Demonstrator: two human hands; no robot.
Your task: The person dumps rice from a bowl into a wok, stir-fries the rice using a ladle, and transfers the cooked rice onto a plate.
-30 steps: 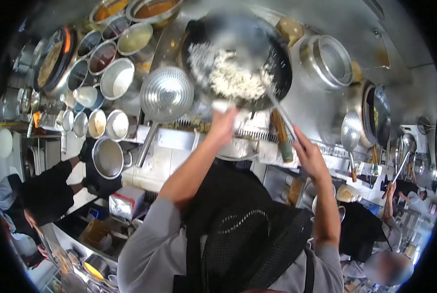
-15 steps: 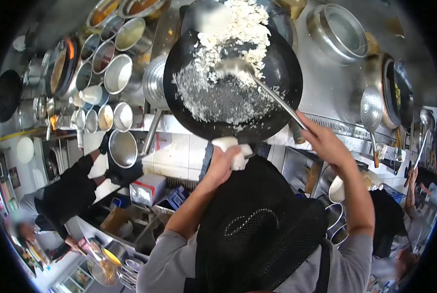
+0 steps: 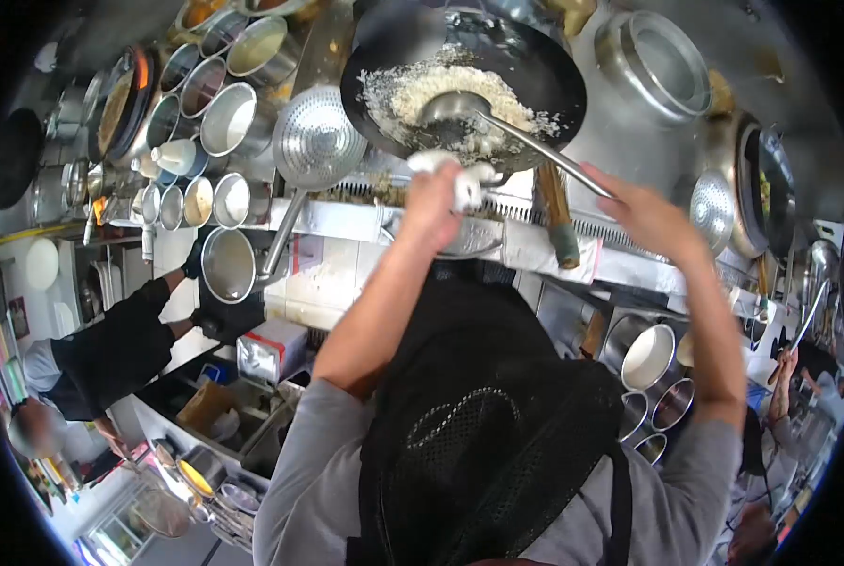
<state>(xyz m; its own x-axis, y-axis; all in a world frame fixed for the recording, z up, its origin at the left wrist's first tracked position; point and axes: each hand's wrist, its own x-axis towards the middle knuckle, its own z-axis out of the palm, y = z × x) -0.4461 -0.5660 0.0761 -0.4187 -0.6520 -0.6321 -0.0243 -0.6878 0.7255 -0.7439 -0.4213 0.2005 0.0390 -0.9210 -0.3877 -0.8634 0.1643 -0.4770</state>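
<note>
Where left hand (image 3: pixel 432 204) grips cloth (image 3: pixel 468 188), wok (image 3: pixel 541 77) rim partly hidden.

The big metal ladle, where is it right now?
In the head view, the ladle is up top, just right of centre, its bowl on the rice in the wok, its handle in the right hand.

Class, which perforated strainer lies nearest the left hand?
The strainer just left of the wok; the right-side strainer lies beyond the right hand.
</note>
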